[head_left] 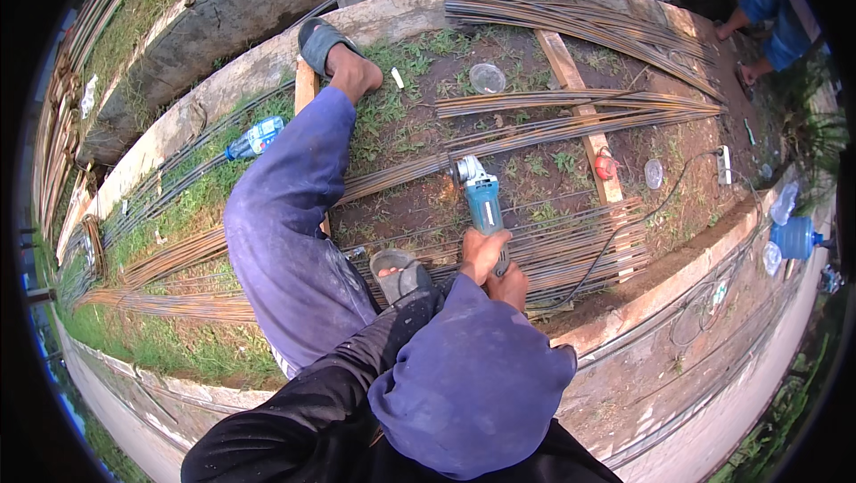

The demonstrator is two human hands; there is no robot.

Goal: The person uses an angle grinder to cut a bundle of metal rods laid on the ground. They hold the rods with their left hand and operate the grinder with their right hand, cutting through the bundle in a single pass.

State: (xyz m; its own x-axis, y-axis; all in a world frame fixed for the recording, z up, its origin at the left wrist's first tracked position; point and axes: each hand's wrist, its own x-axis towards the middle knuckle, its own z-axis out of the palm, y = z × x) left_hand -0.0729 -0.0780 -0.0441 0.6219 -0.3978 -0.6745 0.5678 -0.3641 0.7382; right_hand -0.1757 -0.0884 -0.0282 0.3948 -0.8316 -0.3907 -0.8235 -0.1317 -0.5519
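Note:
With both hands I hold a teal angle grinder (484, 205) with a silver head. My left hand (482, 253) is closed round its body. Just behind it, my right hand (508, 286) is closed on the rear end, partly hidden by my raised knee. The grinder's disc (455, 172) stands on edge at a bundle of thin steel rods (392, 177). A faint orange glow, perhaps sparks, shows beside the disc. Beneath the grinder's rear, many rusty rods (580, 242) lie side by side on the ground.
Wooden beams (563, 64) support more rod bundles (535, 104). My sandalled foot (352, 71) is far left, near a plastic bottle (256, 138). A red object (606, 165) sits on a beam. A black cable (655, 213) runs to a white power strip (723, 165). Another person's legs (758, 37) stand far right.

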